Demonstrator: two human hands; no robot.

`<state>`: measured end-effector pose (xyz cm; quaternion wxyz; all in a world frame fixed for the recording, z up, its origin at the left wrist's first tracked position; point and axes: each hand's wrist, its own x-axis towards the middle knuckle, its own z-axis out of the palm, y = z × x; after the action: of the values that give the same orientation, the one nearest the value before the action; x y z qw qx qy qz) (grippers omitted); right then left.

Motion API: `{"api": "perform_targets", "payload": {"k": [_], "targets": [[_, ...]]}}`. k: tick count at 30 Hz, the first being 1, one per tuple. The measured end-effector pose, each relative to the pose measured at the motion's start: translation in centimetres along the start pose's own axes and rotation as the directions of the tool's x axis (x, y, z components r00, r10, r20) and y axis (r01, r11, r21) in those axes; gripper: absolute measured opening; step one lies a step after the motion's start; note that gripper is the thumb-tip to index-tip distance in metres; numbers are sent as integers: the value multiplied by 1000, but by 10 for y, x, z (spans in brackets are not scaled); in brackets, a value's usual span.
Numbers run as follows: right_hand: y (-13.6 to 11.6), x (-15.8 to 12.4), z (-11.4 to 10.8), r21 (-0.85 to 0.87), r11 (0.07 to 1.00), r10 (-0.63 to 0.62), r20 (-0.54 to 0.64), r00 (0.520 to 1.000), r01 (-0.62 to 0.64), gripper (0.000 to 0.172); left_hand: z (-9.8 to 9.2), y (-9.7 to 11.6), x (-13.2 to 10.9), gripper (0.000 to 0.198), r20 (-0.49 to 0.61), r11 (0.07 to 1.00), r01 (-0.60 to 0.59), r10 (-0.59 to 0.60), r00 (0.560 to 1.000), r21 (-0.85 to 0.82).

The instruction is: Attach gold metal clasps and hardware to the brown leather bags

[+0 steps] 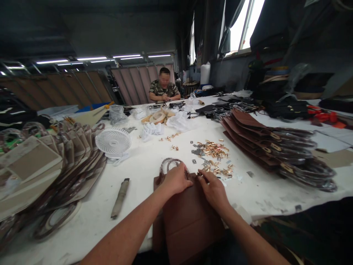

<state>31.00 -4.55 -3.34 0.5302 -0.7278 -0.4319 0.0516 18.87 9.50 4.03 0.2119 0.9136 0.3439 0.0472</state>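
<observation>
A brown handbag point(190, 221) leans at the table's front edge, its looped handles point(165, 165) wrapped in clear film and pointing away from me. My left hand point(176, 179) is closed on the bag's upper edge, thumb on the near panel and fingers beside the handles. At the top right corner of the bag, my right hand point(213, 188) pinches with thumb and forefinger; whatever sits between those fingertips is too small to make out. Just beyond my right hand lies a scattered pile of gold metal fittings point(213, 149), with small grey square plates point(194, 161) among them.
Brown bags point(248, 143) are stacked at right, beige bags point(68, 154) at left. A white fan point(113, 141) and a grey-green wrapped rod point(120, 198) lie left of my arms. Tape rolls point(158, 117) and plastic are farther back. A person point(164, 88) sits across the white table point(138, 221).
</observation>
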Motion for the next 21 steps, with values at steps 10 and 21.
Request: {"api": "perform_targets", "payload": {"k": [10, 21], "targets": [[-44, -16, -32, 68, 991, 100, 165, 981, -113, 20, -16, 12, -33, 34, -7, 982, -27, 26, 1000, -185], [-62, -56, -55, 77, 981, 168, 143, 975, -180, 24, -17, 31, -77, 31, -52, 965, -98, 88, 995, -245]]}}
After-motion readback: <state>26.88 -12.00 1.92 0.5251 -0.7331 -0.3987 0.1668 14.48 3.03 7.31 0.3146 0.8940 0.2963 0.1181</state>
